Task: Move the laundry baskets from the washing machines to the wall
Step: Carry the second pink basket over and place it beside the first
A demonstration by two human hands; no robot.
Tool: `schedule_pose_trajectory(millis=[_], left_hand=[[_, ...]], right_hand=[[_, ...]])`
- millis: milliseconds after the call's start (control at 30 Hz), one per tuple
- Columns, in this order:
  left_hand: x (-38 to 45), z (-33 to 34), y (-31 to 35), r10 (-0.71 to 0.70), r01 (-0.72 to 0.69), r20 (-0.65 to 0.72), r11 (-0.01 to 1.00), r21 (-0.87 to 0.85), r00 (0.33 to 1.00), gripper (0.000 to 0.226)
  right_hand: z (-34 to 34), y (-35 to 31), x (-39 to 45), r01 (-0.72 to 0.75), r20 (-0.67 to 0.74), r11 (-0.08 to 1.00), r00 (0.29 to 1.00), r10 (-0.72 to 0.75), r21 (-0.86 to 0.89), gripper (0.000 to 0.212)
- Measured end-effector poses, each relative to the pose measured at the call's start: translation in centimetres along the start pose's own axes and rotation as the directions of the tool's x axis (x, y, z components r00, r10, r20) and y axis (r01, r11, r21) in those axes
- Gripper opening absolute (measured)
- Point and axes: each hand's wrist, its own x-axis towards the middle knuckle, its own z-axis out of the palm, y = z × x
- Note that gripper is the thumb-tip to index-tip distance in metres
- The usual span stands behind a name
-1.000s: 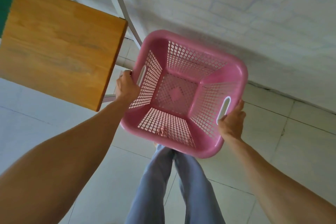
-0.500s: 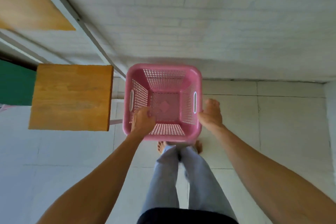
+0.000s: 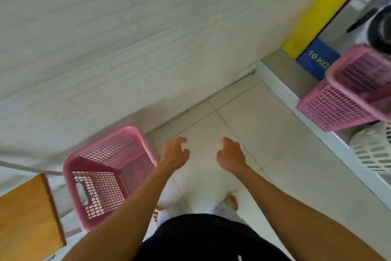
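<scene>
Your left hand [image 3: 174, 155] and right hand [image 3: 231, 156] hang released over bare floor [image 3: 243, 125]; pink basket [image 3: 108, 174] sits beside the wall [image 3: 127, 38].

The person's forearms are bare from the bottom edge of the view to the wrists, with no sleeves, watch or bands showing. The left hand [image 3: 174, 155] and right hand [image 3: 231, 156] wear no gloves or rings that can be made out. A black garment [image 3: 203, 237] covers the torso, with a small white mark near its lower edge. Pale, light-grey trousers [image 3: 224, 211] show beneath it, and the feet [image 3: 231, 202] are bare.
</scene>
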Motion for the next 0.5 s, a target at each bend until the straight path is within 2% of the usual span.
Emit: schedule_pose_trajectory(millis=[133,233,500], left_hand=[[2.0,6.2,9.8,0.132,-0.142,0.120,0.987,0.073,0.984,0.044],[4.1,10.6,16.3,0.222,-0.246,0.201,0.964,0.105,0.954,0.043],[8.1,20.3,33.6,0.435,-0.524,0.383,0.836,0.164,0.815,0.041]], right_hand=[[-4.7,9.3,-0.2,-0.162,-0.058,0.972,0.983,0.174,0.170,0.045],[-8.1,14.9,0.2,-0.227,-0.089,0.933,0.961,0.260,0.280,0.053],[-18.0,28.4,2.0,-0.325,-0.255,0.832,0.846,0.468,0.449,0.050]])
